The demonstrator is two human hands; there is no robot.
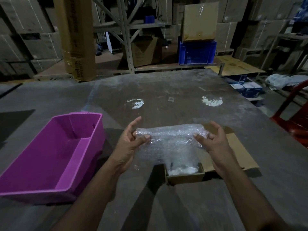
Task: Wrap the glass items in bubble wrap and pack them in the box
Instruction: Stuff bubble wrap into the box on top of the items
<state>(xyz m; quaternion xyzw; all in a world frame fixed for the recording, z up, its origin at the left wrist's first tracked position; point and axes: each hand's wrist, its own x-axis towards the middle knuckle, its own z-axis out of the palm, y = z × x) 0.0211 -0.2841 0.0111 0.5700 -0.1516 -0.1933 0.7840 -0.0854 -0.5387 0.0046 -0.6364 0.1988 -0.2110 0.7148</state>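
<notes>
Left hand [133, 139]: pinches one end of the bubble wrap roll [170, 133].
Right hand [210, 138]: pinches the other end.
Box [185, 176]: open, under the wrap.
Purple tub [50, 157]: beside, left.

Warehouse or stockroom: stacked cartons [30, 19] line the far walls, steel racking [126, 35] holds boxes, blue crate [197, 51] on a far shelf.

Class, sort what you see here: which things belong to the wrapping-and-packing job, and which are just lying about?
Job:
left hand
right hand
bubble wrap roll
cardboard box

Lying about:
purple tub
blue crate
red chair
</notes>
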